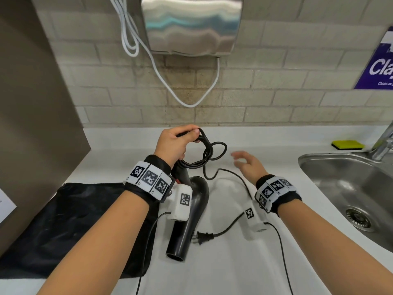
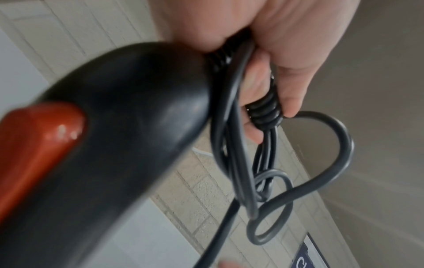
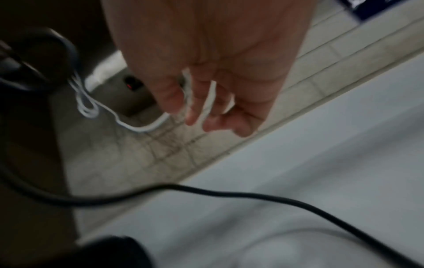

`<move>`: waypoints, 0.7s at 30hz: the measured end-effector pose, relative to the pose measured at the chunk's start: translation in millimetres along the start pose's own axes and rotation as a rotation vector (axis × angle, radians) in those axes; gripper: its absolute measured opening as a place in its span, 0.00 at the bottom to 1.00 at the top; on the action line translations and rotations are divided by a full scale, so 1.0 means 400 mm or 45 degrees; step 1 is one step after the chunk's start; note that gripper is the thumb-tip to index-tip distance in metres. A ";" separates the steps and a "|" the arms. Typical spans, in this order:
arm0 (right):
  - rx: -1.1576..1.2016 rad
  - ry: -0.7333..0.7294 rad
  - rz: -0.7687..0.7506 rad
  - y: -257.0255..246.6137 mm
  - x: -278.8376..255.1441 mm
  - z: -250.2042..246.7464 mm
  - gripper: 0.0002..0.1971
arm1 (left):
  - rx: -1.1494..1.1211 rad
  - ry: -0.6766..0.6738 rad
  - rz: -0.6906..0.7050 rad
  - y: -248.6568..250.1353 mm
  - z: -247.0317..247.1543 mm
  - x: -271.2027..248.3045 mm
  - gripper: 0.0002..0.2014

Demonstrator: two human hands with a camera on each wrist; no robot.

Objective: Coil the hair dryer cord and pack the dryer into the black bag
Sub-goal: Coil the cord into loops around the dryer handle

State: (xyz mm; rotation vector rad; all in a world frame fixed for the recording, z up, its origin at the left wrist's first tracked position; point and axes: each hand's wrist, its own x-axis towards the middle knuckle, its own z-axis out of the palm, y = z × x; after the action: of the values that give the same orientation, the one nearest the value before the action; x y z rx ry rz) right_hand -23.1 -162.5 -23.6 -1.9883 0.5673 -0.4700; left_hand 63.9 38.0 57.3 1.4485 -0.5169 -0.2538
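A black hair dryer hangs nozzle-down over the white counter, its red switch close to the left wrist camera. My left hand grips the dryer's handle end together with several coiled loops of its black cord, which also show bunched under my fingers. The rest of the cord trails across the counter to the plug lying by the nozzle. My right hand hovers empty to the right of the loops, fingers loosely spread. The black bag lies flat at the left.
A steel sink with a faucet and a yellow sponge is at the right. A metal hand dryer with a white cable hangs on the tiled wall. A brown panel borders the left.
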 end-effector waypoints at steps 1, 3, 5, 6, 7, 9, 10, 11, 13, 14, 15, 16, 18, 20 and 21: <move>0.183 -0.050 -0.095 -0.036 -0.016 0.012 0.13 | 0.012 0.001 0.002 0.000 0.002 -0.001 0.05; 0.313 -0.080 -0.294 -0.093 -0.044 0.031 0.10 | 0.035 0.018 0.008 0.002 0.005 -0.002 0.04; 0.183 -0.020 -0.437 -0.128 -0.061 0.040 0.07 | 0.049 0.054 0.012 0.004 0.005 -0.005 0.03; 0.101 0.025 -0.467 -0.136 -0.064 0.042 0.07 | 0.052 0.072 0.013 0.004 0.005 -0.006 0.03; 0.055 0.057 -0.481 -0.144 -0.066 0.044 0.09 | 0.054 0.080 0.015 0.005 0.005 -0.007 0.03; 0.038 0.054 -0.469 -0.165 -0.074 0.052 0.11 | 0.062 0.066 0.024 0.005 0.009 -0.010 0.03; 0.047 0.039 -0.465 -0.178 -0.081 0.060 0.10 | 0.067 0.045 0.031 0.006 0.014 -0.013 0.04; 0.065 0.047 -0.471 -0.188 -0.086 0.071 0.09 | 0.070 0.016 0.037 0.007 0.020 -0.015 0.04; 0.105 0.162 -0.461 -0.203 -0.087 0.093 0.10 | 0.078 -0.036 0.038 0.010 0.034 -0.019 0.04; 0.114 0.238 -0.426 -0.209 -0.084 0.099 0.12 | 0.090 -0.054 0.035 0.011 0.040 -0.020 0.05; 0.106 0.304 -0.380 -0.213 -0.080 0.102 0.15 | 0.101 -0.068 0.031 0.013 0.042 -0.020 0.06; 0.072 0.349 -0.330 -0.214 -0.074 0.102 0.18 | 0.106 -0.081 0.027 0.013 0.042 -0.018 0.06; -0.057 0.405 -0.283 -0.211 -0.068 0.098 0.21 | 0.101 -0.110 0.016 0.014 0.034 -0.016 0.05; -0.104 0.351 -0.406 -0.203 -0.062 0.096 0.18 | 0.099 -0.148 0.007 0.014 0.028 -0.014 0.07; -0.068 0.245 -0.507 -0.201 -0.059 0.097 0.15 | 0.102 -0.169 0.007 0.015 0.028 -0.013 0.08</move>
State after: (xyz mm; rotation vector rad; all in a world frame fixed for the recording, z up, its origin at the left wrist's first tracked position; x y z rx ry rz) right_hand -5.5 -88.3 28.4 -2.1266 0.2990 -0.9050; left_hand 53.0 31.2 62.5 1.5147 -0.6446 -0.3297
